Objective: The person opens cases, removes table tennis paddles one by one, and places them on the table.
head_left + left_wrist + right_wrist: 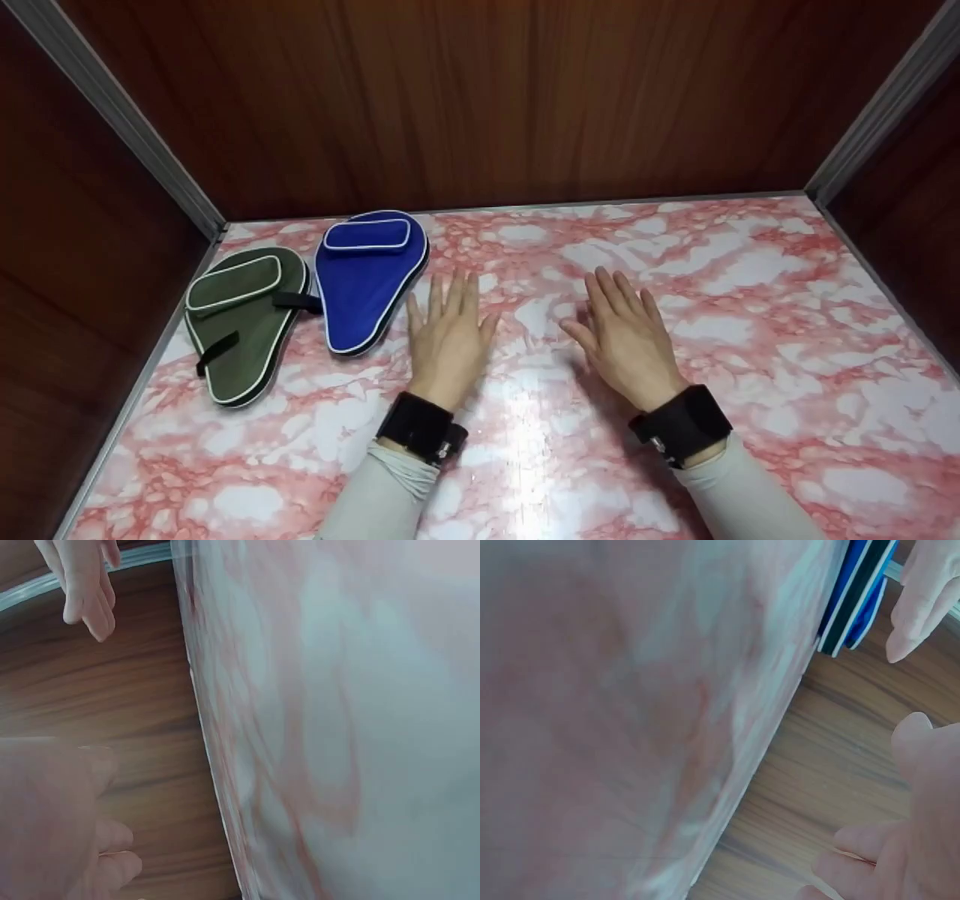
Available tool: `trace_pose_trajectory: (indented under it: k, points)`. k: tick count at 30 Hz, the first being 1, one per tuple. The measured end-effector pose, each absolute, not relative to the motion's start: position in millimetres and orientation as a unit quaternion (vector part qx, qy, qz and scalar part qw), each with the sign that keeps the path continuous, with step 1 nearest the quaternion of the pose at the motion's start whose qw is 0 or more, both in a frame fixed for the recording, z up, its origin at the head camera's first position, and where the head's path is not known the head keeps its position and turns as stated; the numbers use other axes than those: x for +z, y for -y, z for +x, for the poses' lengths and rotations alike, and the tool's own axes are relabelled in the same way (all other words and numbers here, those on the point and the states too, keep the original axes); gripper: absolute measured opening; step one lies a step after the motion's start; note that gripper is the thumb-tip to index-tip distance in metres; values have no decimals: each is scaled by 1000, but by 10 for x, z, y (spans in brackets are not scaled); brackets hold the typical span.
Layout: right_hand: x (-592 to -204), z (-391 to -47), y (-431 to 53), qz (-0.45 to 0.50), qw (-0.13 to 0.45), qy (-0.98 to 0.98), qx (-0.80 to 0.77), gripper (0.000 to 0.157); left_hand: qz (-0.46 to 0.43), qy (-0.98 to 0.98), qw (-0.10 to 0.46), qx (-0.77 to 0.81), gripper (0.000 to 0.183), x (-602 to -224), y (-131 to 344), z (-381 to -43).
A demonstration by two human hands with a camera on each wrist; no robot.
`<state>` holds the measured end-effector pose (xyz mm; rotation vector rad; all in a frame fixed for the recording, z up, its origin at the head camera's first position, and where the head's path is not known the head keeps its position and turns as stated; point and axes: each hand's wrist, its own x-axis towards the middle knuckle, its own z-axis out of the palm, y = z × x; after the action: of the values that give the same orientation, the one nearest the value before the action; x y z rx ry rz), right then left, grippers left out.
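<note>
Left hand [448, 341]: one, bare, held palm down above the table [862, 375]. I had its fingers straight and slightly spread, pointing toward the back wall [517, 97], the thumb angled out toward the other hand. Grip: loose, holding nothing.

Right hand [630, 349]: one, bare, also palm down above the table, its shadow beneath. I had it slanted forward and inward, fingers extended with narrow gaps, little finger and thumb set apart from the rest. Grip: likewise spread, holding nothing. The two hands were well apart.

Wristbands: two, black, one on each wrist. Sleeves: two, pale, ending just behind the bands.

Blue case [367, 292]: one, paddle-shaped, white piping, pocket on its broad end. I noted it lying flat left of the left hand, near but not touching, narrow end toward the person; the right wrist view caught only part of it.

Green case [259, 330]: one, same shape, flat to the left of the blue one and a little closer to the person. A black strap [298, 301] bridged the space between the cases; I could not tell which it belonged to.
</note>
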<state>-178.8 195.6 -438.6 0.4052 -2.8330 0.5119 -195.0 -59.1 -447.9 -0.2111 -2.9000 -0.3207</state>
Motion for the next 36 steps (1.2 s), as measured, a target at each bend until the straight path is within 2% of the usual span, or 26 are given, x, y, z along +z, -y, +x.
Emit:
trace_pose_trajectory:
  k: [6, 12, 22, 32, 36]
  points:
    - [-4423, -1773, -2042, 134, 97, 972, 168, 80, -66, 985, 111, -110, 71, -4467, 731, -1980]
    - [-4393, -1776, -2096, 139, 83, 973, 163, 82, -40, 990, 86, -103, 73, -4435, 935, -2018]
    - [-4409, -1735, -2166, 141, 88, 973, 160, 82, 14, 990, 80, -118, 79, -4440, 1380, -2175]
    - [-4401, -1693, -2261, 149, 80, 975, 148, 82, 61, 988, 55, -131, 76, -4505, 1683, -2212]
    - [-4384, -1658, -2293, 149, 79, 974, 151, 83, 57, 984, 64, -155, 72, -4510, 1698, -2195]
